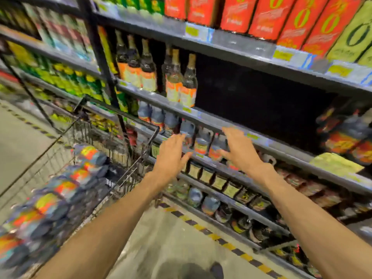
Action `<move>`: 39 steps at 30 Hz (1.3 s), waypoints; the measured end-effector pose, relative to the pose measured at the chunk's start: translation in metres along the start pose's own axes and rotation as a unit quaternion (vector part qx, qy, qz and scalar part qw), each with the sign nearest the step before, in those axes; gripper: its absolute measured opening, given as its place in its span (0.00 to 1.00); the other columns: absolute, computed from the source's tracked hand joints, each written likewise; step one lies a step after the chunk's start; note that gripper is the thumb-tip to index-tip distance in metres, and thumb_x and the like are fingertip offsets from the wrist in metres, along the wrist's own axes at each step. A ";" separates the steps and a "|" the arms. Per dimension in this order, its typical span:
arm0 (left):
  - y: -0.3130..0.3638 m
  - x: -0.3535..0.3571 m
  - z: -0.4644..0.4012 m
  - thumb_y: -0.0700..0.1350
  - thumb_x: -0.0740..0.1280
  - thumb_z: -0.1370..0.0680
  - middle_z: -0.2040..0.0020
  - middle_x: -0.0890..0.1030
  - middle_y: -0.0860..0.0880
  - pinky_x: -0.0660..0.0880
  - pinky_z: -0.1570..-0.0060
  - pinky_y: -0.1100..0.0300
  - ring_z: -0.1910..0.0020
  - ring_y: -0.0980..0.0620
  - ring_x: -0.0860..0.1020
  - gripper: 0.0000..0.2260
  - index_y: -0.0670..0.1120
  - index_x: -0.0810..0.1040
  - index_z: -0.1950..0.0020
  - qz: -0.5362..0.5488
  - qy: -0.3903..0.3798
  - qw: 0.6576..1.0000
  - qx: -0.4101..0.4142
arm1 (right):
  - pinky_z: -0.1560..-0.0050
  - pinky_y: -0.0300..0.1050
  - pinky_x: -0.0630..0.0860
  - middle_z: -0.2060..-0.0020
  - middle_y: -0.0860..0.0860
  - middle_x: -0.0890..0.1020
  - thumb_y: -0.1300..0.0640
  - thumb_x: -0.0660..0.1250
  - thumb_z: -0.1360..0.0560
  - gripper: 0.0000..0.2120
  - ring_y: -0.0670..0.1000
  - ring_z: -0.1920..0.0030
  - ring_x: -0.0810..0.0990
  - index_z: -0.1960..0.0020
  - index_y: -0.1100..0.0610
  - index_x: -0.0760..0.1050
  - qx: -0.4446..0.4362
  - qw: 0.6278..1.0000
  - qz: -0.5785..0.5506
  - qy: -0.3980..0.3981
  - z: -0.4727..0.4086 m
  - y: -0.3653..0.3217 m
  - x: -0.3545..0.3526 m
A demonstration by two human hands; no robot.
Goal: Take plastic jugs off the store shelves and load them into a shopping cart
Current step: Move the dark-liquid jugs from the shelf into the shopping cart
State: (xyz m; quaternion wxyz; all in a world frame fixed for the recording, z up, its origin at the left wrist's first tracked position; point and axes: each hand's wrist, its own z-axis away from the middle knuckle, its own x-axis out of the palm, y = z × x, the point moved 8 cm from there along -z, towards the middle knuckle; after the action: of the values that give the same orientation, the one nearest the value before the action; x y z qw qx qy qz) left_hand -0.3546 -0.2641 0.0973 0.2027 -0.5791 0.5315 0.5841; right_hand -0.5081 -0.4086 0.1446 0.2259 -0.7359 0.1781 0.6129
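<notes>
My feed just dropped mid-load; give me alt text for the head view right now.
Both bare hands, left hand and right hand, reach open-fingered toward jugs on a mid-height store shelf, holding nothing. The shopping cart stands at left, already stacked with jugs; glass bottles line the shelf above.

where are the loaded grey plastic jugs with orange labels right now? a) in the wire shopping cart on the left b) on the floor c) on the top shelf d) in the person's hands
a: the grey plastic jugs with orange labels fill the wire shopping cart, and both hands are empty.
</notes>
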 end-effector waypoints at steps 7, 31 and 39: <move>-0.167 -0.067 0.124 0.58 0.68 0.21 0.32 0.75 0.45 0.73 0.36 0.45 0.33 0.43 0.73 0.28 0.45 0.68 0.25 -0.033 0.044 0.986 -0.159 | 0.34 0.56 0.73 0.28 0.56 0.73 0.41 0.72 0.24 0.39 0.59 0.29 0.72 0.21 0.57 0.62 -0.213 0.974 0.022 -0.068 -0.045 -0.213 0.066; -0.519 -0.025 0.359 0.59 0.66 0.21 0.31 0.71 0.42 0.73 0.38 0.45 0.33 0.40 0.73 0.32 0.46 0.61 0.23 0.058 -0.025 0.725 -0.685 | 0.43 0.58 0.79 0.38 0.55 0.82 0.39 0.81 0.36 0.43 0.59 0.39 0.82 0.27 0.57 0.74 -0.476 0.850 0.081 -0.212 -0.215 -0.533 0.307; -0.586 0.021 0.367 0.59 0.73 0.25 0.33 0.74 0.38 0.73 0.37 0.44 0.36 0.37 0.75 0.38 0.42 0.62 0.24 0.215 0.072 0.595 -0.772 | 0.36 0.60 0.77 0.36 0.53 0.81 0.41 0.80 0.34 0.39 0.57 0.36 0.80 0.29 0.54 0.73 -0.484 0.838 0.033 -0.251 -0.243 -0.530 0.372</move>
State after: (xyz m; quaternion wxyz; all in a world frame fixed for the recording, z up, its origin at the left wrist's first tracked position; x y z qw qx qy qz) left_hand -0.0292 0.2493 -0.2342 -0.4900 -0.4285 0.0043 0.7591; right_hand 0.0458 -0.0950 -0.1246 -0.1421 -0.5658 -0.1800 0.7920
